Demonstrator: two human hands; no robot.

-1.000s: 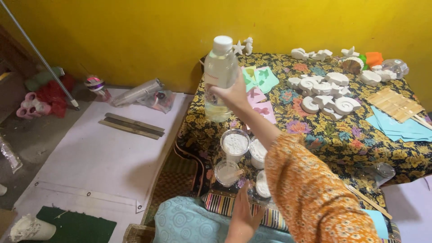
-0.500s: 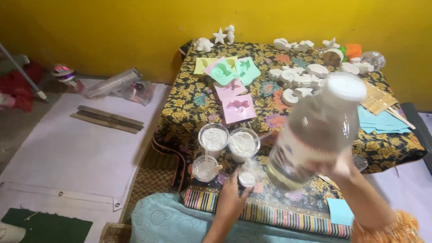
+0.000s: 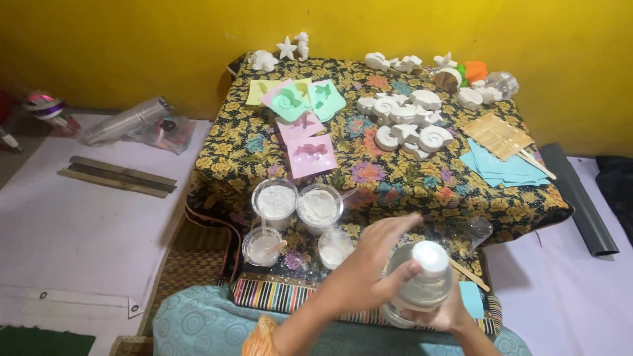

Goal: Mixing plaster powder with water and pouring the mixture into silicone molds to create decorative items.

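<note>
A clear plastic bottle (image 3: pixel 414 300) with a white cap (image 3: pixel 429 256) is upright at the near edge of the flowered table (image 3: pixel 422 188). My right hand (image 3: pixel 453 315) grips its body from below and the right. My left hand (image 3: pixel 369 264) reaches in from the left, thumb and fingers closing on the cap. Just left of the hands stand two large clear cups of white powder (image 3: pixel 273 201) (image 3: pixel 318 206) and two smaller cups (image 3: pixel 262 246) (image 3: pixel 334 248), one with a stick in it.
Pink moulds (image 3: pixel 310 155) and green moulds (image 3: pixel 310 99) lie on the table's left half. White plaster figures (image 3: pixel 402 122) sit at centre back, wooden sticks (image 3: pixel 498 135) and blue sheets (image 3: pixel 508 170) on the right. A yellow wall (image 3: pixel 165 39) stands behind, and a white mat (image 3: pixel 72 224) lies to the left.
The bottle came down from mid-air to the near table edge. My left hand left the small cup and moved right onto the bottle's cap.
</note>
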